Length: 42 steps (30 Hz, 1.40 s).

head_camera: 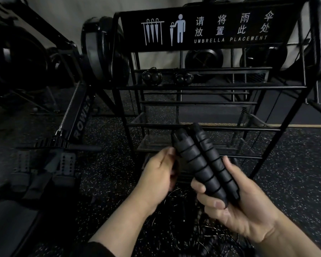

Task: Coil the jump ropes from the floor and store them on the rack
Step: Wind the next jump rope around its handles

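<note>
My right hand (235,206) grips the lower ends of two black foam jump rope handles (202,162) held side by side, with thin black cord wound round them in a spiral. My left hand (158,169) is curled beside the handles' upper part and seems to pinch the cord, though blur hides the fingertips. More black rope (183,229) lies tangled on the floor below my hands. The black metal rack (208,88) with its "Umbrella Placement" sign stands just beyond. Two coiled ropes (152,76) hang from its upper bar.
A rowing machine (76,117) stands to the left of the rack, its footrests close to my left arm. Dark exercise machines fill the background along a pale wall. The floor (295,164) is black speckled rubber.
</note>
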Each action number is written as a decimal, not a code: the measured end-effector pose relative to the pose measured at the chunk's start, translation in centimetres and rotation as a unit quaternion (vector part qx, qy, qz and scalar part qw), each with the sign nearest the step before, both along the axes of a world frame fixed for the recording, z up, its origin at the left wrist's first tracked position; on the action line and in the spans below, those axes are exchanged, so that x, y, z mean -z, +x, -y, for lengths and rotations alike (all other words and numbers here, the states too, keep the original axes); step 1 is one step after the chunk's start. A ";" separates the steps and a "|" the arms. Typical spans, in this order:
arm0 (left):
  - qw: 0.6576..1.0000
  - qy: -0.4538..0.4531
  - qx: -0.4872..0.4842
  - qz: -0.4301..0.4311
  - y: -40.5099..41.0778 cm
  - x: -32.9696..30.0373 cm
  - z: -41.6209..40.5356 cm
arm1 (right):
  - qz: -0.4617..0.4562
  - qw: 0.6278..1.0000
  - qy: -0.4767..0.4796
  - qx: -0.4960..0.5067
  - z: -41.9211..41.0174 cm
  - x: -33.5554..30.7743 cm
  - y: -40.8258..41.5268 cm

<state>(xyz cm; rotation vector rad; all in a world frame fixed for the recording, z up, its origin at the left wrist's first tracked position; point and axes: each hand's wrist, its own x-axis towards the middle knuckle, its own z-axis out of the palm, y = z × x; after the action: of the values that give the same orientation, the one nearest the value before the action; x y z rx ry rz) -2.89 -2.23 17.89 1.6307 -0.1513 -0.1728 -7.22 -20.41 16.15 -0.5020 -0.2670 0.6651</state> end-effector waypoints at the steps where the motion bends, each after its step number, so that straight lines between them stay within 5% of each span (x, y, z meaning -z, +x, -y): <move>1: 0.999 0.035 0.008 0.019 -0.1 0.2 0.4 | -0.007 1.000 -0.010 0.016 -0.1 0.1 0.1; 4: 0.982 0.171 0.024 0.080 0.1 0.5 0.9 | -0.024 0.988 -0.108 0.108 -0.3 0.0 0.0; 9: 0.913 0.388 0.053 0.117 0.6 0.6 0.0 | 0.013 0.908 -0.356 0.219 -1.0 -1.5 -0.2; 14: 0.852 0.493 0.099 0.145 0.5 0.9 -0.7 | 0.159 0.705 -0.645 0.248 -0.8 -1.6 -0.2; 22: 0.832 0.496 0.197 0.152 0.2 -1.2 -1.9 | 0.216 0.565 -0.787 0.119 0.1 -0.5 -0.1; 30: 0.876 0.376 0.286 0.091 1.0 -2.6 -4.1 | 0.273 0.636 -0.721 -0.035 1.2 -1.4 -0.6; 37: 0.947 0.120 0.299 0.011 0.9 -3.3 -4.9 | 0.278 0.782 -0.555 -0.048 1.5 -3.3 -0.8; 42: 0.960 -0.014 0.277 -0.026 0.6 -2.9 -3.7 | 0.232 0.882 -0.410 -0.009 1.5 -2.3 -0.9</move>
<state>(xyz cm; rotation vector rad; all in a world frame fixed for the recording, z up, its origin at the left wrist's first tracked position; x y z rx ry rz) -2.29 1.49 20.82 1.5193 -0.5690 -0.6375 -8.11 -21.88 18.45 -1.4883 -0.4391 0.6522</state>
